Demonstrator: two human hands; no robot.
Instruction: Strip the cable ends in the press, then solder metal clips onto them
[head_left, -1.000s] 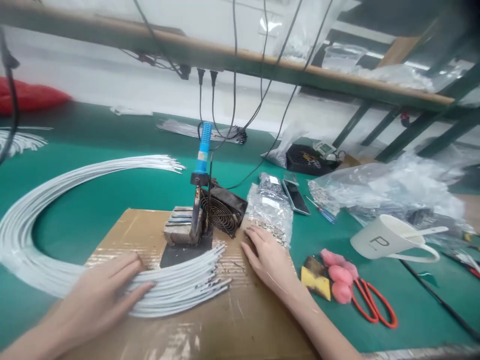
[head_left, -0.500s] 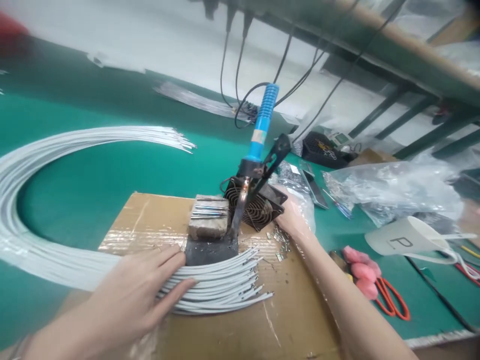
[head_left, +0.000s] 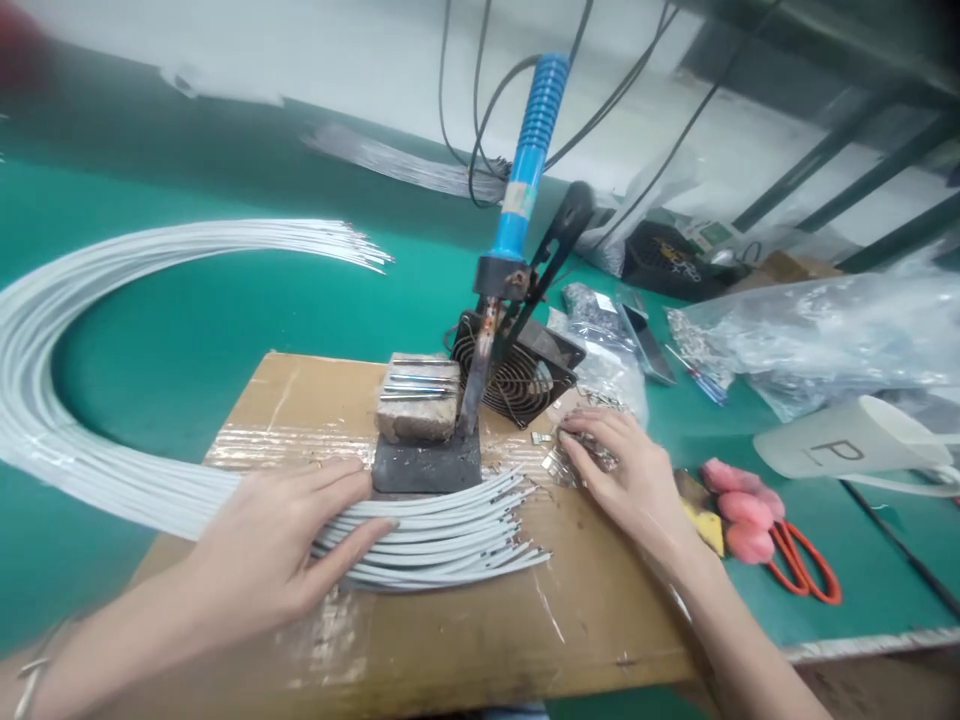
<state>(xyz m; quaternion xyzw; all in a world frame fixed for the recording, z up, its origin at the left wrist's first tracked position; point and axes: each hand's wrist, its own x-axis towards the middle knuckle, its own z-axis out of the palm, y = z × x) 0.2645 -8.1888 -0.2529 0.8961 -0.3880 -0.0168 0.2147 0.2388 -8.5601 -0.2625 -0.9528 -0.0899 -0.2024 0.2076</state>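
Note:
My left hand (head_left: pixel 289 540) is wrapped over a bundle of white cables (head_left: pixel 442 540), whose dark-tipped ends fan out to the right on the cardboard (head_left: pixel 420 650). My right hand (head_left: pixel 619 470) is bent over a pile of small metal pieces (head_left: pixel 562 465); its fingertips are pressed down among them, and what they pinch, if anything, is too small to name. Between the hands stands a blue soldering iron (head_left: pixel 525 175) in a holder, tip down over a dark base plate (head_left: pixel 427 466). Beside it is a block (head_left: pixel 418 410) with thin rods on top.
Behind the iron sits a black fan (head_left: pixel 517 370). To the right lie plastic bags (head_left: pixel 847 330), a phone (head_left: pixel 646 343), a white cup (head_left: pixel 847 440), pink lumps (head_left: pixel 746 510) and orange-handled scissors (head_left: pixel 806 565). The cable bundle loops over the green table (head_left: pixel 187 330).
My right hand has come back from behind the fan towards me, onto the metal pieces. My left hand stays on the cables. The view has tilted down a little.

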